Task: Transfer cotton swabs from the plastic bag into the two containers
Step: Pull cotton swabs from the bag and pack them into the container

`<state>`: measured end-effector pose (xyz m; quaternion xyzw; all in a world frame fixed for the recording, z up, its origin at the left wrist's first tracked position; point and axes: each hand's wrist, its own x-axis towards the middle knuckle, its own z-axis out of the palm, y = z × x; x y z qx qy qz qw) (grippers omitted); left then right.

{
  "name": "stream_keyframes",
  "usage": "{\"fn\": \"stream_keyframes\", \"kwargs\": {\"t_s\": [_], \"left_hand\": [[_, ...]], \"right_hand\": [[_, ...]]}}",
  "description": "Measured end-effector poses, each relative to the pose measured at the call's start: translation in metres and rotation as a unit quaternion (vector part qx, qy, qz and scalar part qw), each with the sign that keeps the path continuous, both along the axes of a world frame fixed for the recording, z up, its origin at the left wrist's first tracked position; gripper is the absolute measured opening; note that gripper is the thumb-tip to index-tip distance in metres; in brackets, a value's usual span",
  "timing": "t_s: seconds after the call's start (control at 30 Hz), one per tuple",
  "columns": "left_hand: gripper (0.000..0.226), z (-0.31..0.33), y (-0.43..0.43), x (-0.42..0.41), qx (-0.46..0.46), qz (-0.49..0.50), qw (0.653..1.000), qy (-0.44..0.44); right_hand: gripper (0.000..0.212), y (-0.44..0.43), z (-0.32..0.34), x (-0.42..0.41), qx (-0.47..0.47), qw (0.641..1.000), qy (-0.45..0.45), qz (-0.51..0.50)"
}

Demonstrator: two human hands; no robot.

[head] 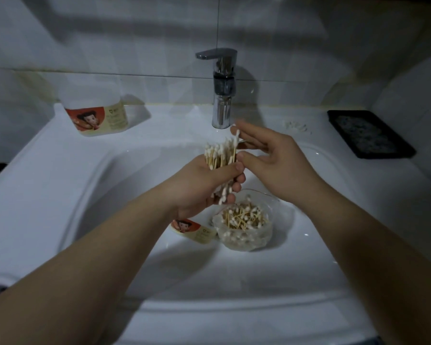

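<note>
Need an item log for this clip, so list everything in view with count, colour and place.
swab bundle: one bunch, white tips on tan sticks, upright above the basin
plastic bag: one, clear, in the basin, more swabs inside
ledge container: one, white with a red-and-cream label, back left on the sink ledge
basin container: one, same label, beside the bag, mostly hidden under the left wrist
faucet: one, chrome, back centre
tray: one, black, right ledge
sink: one, white
left hand: grips the swab bundle
right hand: fingers extended, touching the bundle's top
</note>
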<state>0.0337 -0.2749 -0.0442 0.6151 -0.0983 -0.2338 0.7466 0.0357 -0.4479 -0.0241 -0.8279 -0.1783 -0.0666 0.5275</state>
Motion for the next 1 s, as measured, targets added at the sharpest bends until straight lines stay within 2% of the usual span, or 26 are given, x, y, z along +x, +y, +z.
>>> {"fn": "stream_keyframes", "kwargs": {"t_s": [0.13,0.33,0.4,0.5,0.57,0.63,0.73,0.8,0.87,0.93,1.0], "left_hand": [[0.007,-0.0006,-0.0004,-0.0003,-0.001,0.000,1.000,0.011],[0.007,-0.0011,-0.0001,-0.0017,-0.027,-0.007,0.998,0.056],[0.014,0.0010,-0.0010,-0.0026,-0.043,-0.003,0.997,0.061],[0.016,0.0017,-0.0007,-0.0025,-0.066,0.016,0.995,0.073],[0.016,0.0016,0.0005,-0.0010,-0.073,0.023,0.994,0.084],[0.014,0.0019,0.0017,-0.0002,-0.068,0.013,0.994,0.087],[0.018,0.0006,0.0036,0.0010,-0.056,-0.020,0.995,0.083],[0.022,-0.0002,0.0024,0.0014,-0.062,-0.026,0.995,0.080],[0.019,-0.0004,0.0013,0.0016,-0.079,-0.014,0.994,0.078],[0.016,-0.0014,0.0005,0.0013,-0.089,0.008,0.993,0.072],[0.027,-0.0026,-0.0006,0.0005,-0.070,0.028,0.995,0.066]], "right_hand": [[0.045,-0.0029,0.0022,-0.0005,-0.024,0.999,0.019,0.011],[0.051,-0.0025,0.0036,-0.0049,-0.003,0.995,0.070,0.075],[0.066,-0.0041,0.0026,-0.0069,-0.024,0.992,0.075,0.102],[0.111,-0.0028,0.0001,-0.0082,-0.174,0.977,0.021,0.121],[0.126,0.0017,-0.0026,-0.0078,-0.234,0.964,0.000,0.124],[0.118,0.0038,-0.0049,-0.0057,-0.239,0.965,-0.022,0.110],[0.092,0.0005,-0.0034,-0.0014,-0.189,0.978,-0.058,0.071],[0.089,-0.0020,-0.0031,-0.0006,-0.162,0.983,-0.055,0.073],[0.102,-0.0025,-0.0032,-0.0022,-0.175,0.979,-0.041,0.096],[0.125,-0.0011,-0.0032,-0.0050,-0.223,0.967,-0.010,0.123],[0.135,0.0024,-0.0041,-0.0077,-0.247,0.960,0.011,0.128]]}}
